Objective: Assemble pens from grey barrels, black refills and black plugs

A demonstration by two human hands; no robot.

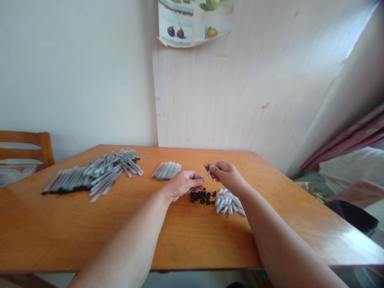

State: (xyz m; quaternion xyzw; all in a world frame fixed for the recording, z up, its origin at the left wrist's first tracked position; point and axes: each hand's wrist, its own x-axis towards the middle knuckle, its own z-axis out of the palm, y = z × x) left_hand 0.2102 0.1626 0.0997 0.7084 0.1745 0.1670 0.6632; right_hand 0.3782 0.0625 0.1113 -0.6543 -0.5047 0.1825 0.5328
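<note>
The left hand [183,185] is curled shut around a thin grey tube [206,175], thumb pressed against the fingers, so only the tube's far end pokes out to the right. The right hand [225,175] meets that end with its fingertips pinched together on what looks like a small dark plug [207,166]; it is too small to tell whether the plug is already seated. Both hands hover just above the table [90,228], over its middle. The step in hand seems to be joining plug and tube. It would likely go best with the left hand holding the tube still and close to its tip, so it cannot flex. The right hand should keep the plug in line with the bore and press straight, not at an angle. Right below the hands lies a scatter of black plugs [203,197], with a heap of short pale caps [228,203] just beside it. A neat row of grey tubes [167,170] lies near the left hand, and a large pile of black-tipped grey sticks [93,176] sits well apart to the left.
</note>
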